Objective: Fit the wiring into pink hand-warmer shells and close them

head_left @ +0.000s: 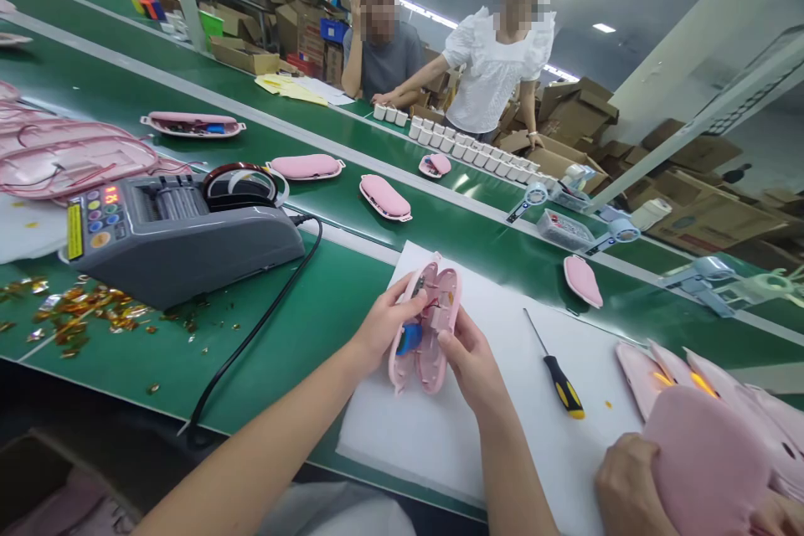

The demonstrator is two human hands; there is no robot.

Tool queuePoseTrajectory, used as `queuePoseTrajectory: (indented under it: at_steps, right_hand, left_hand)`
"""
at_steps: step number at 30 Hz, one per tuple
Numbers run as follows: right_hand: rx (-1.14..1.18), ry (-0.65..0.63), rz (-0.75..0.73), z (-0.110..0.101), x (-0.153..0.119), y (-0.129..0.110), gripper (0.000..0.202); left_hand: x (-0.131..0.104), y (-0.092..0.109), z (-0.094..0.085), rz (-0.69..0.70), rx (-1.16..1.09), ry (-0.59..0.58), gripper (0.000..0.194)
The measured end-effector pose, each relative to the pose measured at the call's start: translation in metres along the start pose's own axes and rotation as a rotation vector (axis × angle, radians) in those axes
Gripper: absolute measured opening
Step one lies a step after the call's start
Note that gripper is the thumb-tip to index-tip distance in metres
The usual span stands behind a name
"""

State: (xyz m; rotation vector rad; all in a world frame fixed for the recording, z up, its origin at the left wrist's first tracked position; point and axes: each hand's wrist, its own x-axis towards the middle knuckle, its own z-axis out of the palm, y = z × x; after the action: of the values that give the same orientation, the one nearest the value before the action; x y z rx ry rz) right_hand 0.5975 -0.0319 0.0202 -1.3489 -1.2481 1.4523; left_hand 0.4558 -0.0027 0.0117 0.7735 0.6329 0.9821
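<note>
Both my hands hold a pink plastic casing [448,301], its two halves spread apart like a book above a white sheet [377,427]. My left hand [389,322] grips the left half, thumb over its edge. Around the right half's outer side wraps my right hand [470,356], thumb on the rim. Inside the casing I see a blue cylindrical part [410,338], thin wires and a small board near the top. Right of my hands, a screwdriver [561,381] with a black and yellow handle lies on the sheet.
A grey tape dispenser [232,243] with a black cable stands left, beside amber tape scraps [106,314]. Pink casings [385,197] lie along the green conveyor. At lower right, a co-worker's hand [634,481] touches a pink panel [707,456]. Two people are across the line.
</note>
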Motion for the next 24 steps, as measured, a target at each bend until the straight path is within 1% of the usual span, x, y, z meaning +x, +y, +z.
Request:
queuePoseTrajectory:
  at_steps: [2, 4, 7, 9, 11, 13, 15, 17, 19, 20, 21, 22, 23, 24]
  right_hand:
    - [0.010, 0.001, 0.003, -0.002, 0.001, 0.000, 0.070]
    - [0.007, 0.007, 0.040, -0.003, 0.001, -0.002, 0.072]
    - [-0.016, 0.022, 0.122, -0.003, 0.002, -0.006, 0.074]
    - [-0.050, 0.038, 0.147, 0.000, 0.002, -0.010, 0.077]
    - [-0.124, 0.059, 0.152, 0.005, 0.002, -0.013, 0.082]
    - [-0.240, 0.123, 0.153, 0.013, 0.000, -0.014, 0.085]
    - [-0.350, 0.186, 0.144, 0.020, -0.004, -0.011, 0.080]
    - [-0.390, 0.190, 0.131, 0.022, -0.007, -0.003, 0.071]
    - [-0.339, 0.213, 0.114, 0.017, -0.006, 0.007, 0.067]
    - [-0.235, 0.254, 0.096, 0.013, -0.004, 0.010, 0.066]
    - [-0.110, 0.290, 0.105, 0.009, -0.002, 0.012, 0.065]
    - [0.031, 0.411, 0.098, 0.005, 0.000, 0.011, 0.061]
    - [0.161, 0.474, 0.107, 0.002, 0.000, 0.009, 0.060]
    - [0.229, 0.493, 0.071, 0.000, -0.001, 0.005, 0.060]
  left_hand:
    - [0.001, -0.001, 0.000, -0.029, -0.123, -0.084, 0.064]
    - [0.002, -0.001, 0.001, -0.056, -0.161, -0.115, 0.063]
    - [0.003, -0.002, 0.002, -0.123, -0.198, -0.076, 0.066]
    - [0.004, -0.004, 0.003, -0.152, -0.208, -0.038, 0.069]
    - [0.004, -0.007, 0.004, -0.146, -0.174, -0.006, 0.071]
    - [0.003, -0.008, 0.006, -0.117, -0.101, 0.029, 0.071]
    - [0.000, -0.007, 0.007, -0.095, -0.043, 0.044, 0.070]
    - [-0.005, -0.006, 0.007, -0.096, -0.031, 0.051, 0.070]
    - [-0.014, -0.005, 0.004, -0.094, 0.007, 0.052, 0.068]
    - [-0.019, -0.004, 0.003, -0.079, 0.077, 0.007, 0.069]
    - [-0.026, -0.004, 0.001, -0.049, 0.190, -0.086, 0.075]
    - [-0.033, -0.004, 0.001, -0.012, 0.253, -0.128, 0.082]
    - [-0.042, -0.004, 0.002, 0.025, 0.305, -0.161, 0.085]
    - [-0.052, -0.005, 0.005, 0.058, 0.351, -0.192, 0.086]
